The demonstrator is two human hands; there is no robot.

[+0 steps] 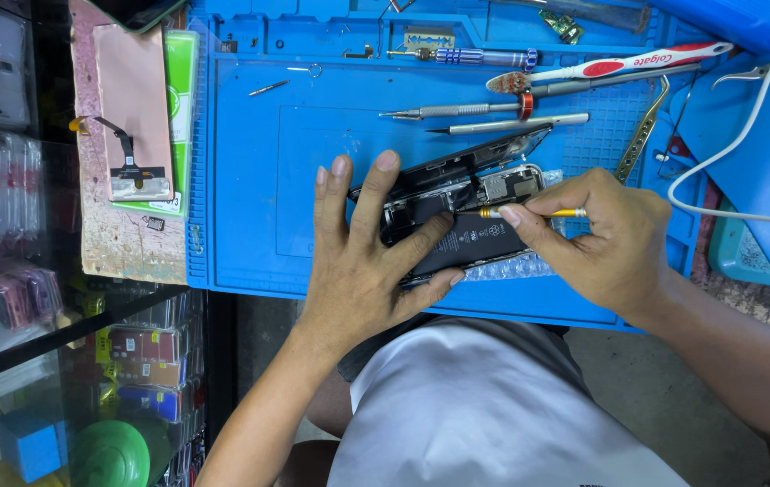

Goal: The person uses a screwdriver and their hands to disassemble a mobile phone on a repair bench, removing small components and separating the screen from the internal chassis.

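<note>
An opened smartphone (pixel 484 203) lies on a blue repair mat (pixel 249 198), its screen lifted along the far edge and its black battery showing. My left hand (pixel 362 261) rests on the phone's left end, fingers spread, thumb under the near edge. My right hand (pixel 606 239) grips a thin yellow-handled screwdriver (pixel 529 213). The screwdriver tip points into the phone's upper interior beside the circuit board. A strip of bubble wrap (pixel 529 266) lies under the phone.
Tweezers, a metal pry tool, screwdrivers and a red-and-white toothbrush (pixel 610 68) lie along the mat's far side. A spare phone screen (pixel 132 108) sits on a worn board at left. A white cable (pixel 737 144) loops at right. A glass display case stands at lower left.
</note>
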